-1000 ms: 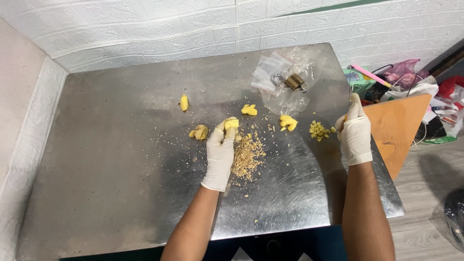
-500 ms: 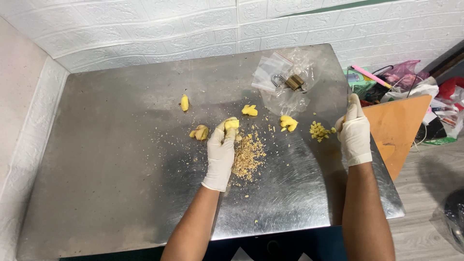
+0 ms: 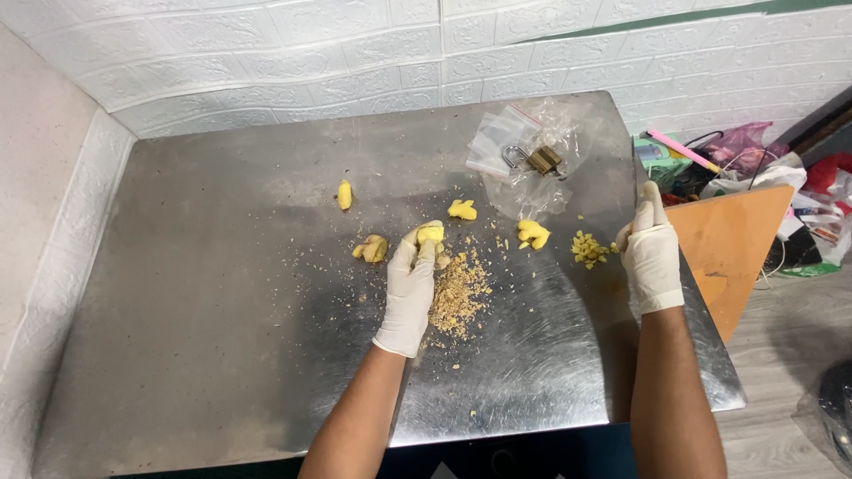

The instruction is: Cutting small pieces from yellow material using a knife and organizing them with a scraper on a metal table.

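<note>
My left hand (image 3: 410, 293), in a white glove, is closed around a yellow peeled ginger piece (image 3: 431, 232) just above a pile of tan peel scraps (image 3: 457, 293). My right hand (image 3: 652, 253), also gloved, rests at the right edge of the steel table (image 3: 222, 355), beside a small heap of yellow bits (image 3: 587, 248). Only its back shows, so anything in it is hidden. Other yellow pieces lie at the far left (image 3: 344, 193), left of my left hand (image 3: 371, 249), behind it (image 3: 461, 209) and to its right (image 3: 532, 234).
A brass padlock (image 3: 543, 160) lies on clear plastic bags (image 3: 501, 137) at the table's back right. An orange board (image 3: 732, 239) leans off the right edge, with bags and clutter (image 3: 754, 160) behind it. White brick-pattern wall runs along the back.
</note>
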